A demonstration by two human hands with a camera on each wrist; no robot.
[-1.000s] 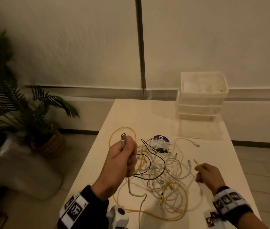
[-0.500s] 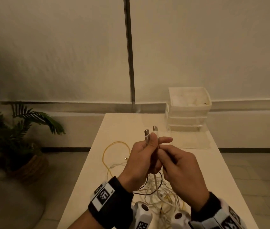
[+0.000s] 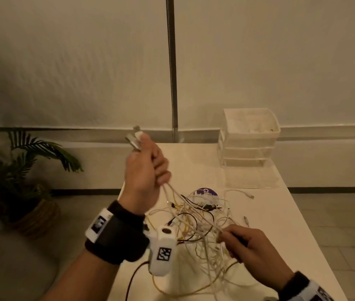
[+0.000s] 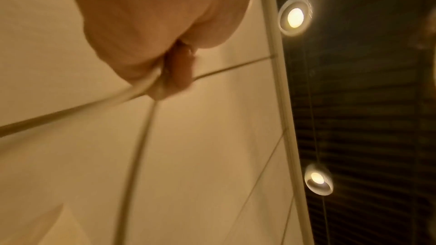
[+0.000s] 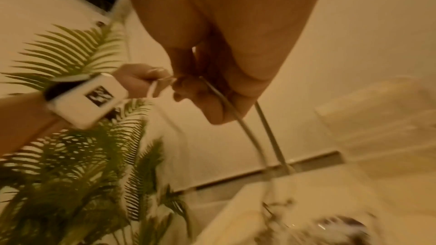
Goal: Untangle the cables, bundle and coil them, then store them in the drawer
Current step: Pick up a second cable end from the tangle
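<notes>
Nearest you, your right hand point(image 3: 250, 246) pinches white strands low in the cable tangle point(image 3: 198, 220) on the desk point(image 3: 285, 235), likely to anchor it. Your left hand point(image 3: 144, 170), fingers curled tight, lifts both plug ends point(image 3: 134, 137) of one white cable, presumably to draw it free. Beyond, a purple disc point(image 3: 207, 191) bears unreadable writing. Farthest stands the drawer unit point(image 3: 249, 137).

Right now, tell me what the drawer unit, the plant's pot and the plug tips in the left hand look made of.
Drawer unit: likely translucent whitish plastic; the stacked trays show through its walls.
Plant's pot: seemingly woven wicker or rattan, matte brown, with a ribbed weave.
Plug tips above the left hand: probably bare metal, greyish with a slight glint; blur leaves this uncertain.
</notes>
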